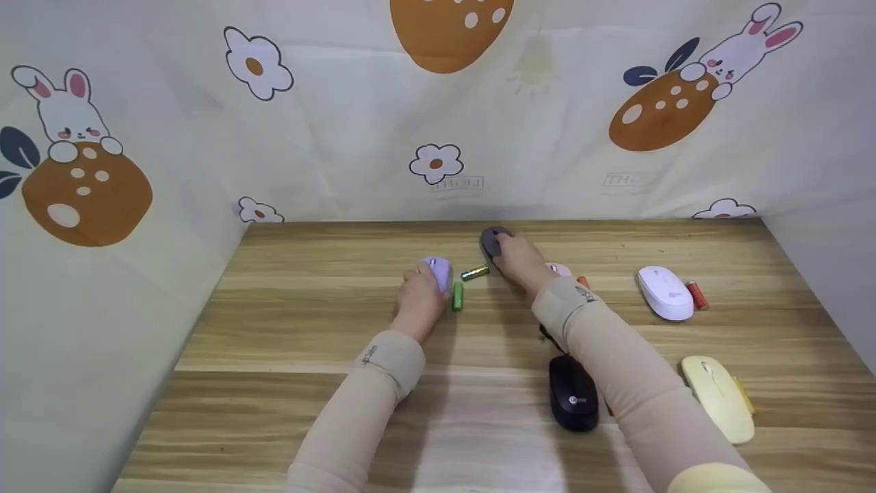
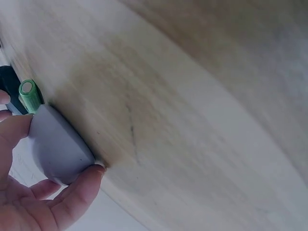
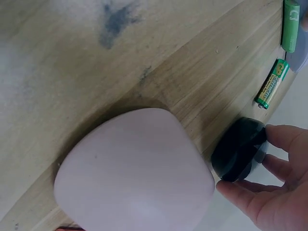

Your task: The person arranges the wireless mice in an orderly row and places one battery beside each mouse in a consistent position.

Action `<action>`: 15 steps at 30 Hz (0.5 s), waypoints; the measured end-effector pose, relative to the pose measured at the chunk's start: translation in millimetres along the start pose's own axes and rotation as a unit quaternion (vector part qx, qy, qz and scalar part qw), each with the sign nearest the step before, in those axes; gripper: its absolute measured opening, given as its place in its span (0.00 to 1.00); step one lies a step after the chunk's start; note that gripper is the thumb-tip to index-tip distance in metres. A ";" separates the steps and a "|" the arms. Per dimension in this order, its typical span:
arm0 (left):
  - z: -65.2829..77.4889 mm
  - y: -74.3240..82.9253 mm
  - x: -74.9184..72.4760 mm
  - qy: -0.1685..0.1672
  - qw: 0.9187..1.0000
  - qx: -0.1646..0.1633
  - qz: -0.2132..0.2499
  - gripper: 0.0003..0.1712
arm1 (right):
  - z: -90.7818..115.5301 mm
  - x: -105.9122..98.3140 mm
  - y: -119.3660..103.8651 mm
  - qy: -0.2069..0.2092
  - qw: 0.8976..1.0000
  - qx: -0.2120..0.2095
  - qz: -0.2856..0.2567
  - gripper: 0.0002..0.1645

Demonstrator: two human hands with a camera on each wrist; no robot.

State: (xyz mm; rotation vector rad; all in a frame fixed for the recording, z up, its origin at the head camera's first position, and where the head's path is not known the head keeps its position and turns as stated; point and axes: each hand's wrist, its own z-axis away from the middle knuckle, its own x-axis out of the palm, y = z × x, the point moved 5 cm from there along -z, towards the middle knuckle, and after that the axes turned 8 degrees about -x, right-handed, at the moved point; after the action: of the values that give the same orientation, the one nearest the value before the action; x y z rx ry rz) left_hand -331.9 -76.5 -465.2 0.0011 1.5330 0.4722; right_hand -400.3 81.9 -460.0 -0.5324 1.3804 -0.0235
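Note:
My left hand [image 1: 419, 299] grips a lilac computer mouse [image 1: 438, 271] by its sides, thumb and fingers around it on the table. Close to its right lies a green battery [image 1: 458, 296]. At the back of the table my right hand [image 1: 521, 261] holds a dark grey mouse [image 1: 492, 241], fingers along its sides in the right wrist view. Between the two mice lies a green-and-gold battery [image 3: 272, 83]. A pale pink mouse [image 3: 137, 173] sits just beside the right hand, mostly behind the wrist in the head view.
Right of the right forearm are a white mouse [image 1: 665, 293] with a red battery [image 1: 698, 296] and a yellow mouse [image 1: 718, 398] with a yellow battery [image 1: 744, 395]. A black mouse [image 1: 573, 393] lies in front, left of that forearm. A patterned cloth [image 1: 342, 137] closes the back.

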 end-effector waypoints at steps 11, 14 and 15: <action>-3.4 0.0 1.5 -0.009 1.000 -0.003 0.028 0.31 | 0.2 0.2 1.0 0.004 1.000 0.000 -0.010 0.26; -3.8 -0.5 1.7 -0.005 0.999 -0.004 0.032 0.31 | 0.9 -0.1 0.1 0.007 1.000 -0.006 -0.005 0.26; -3.8 -0.5 1.8 -0.004 0.999 -0.003 0.032 0.32 | 1.3 -0.3 -0.4 0.008 1.000 -0.008 -0.001 0.26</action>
State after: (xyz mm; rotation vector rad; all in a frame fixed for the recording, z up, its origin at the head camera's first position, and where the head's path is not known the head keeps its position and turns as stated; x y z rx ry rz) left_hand -335.5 -77.5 -467.3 0.0466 1.5266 0.5267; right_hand -399.1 82.1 -459.5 -0.5476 1.3971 -0.0175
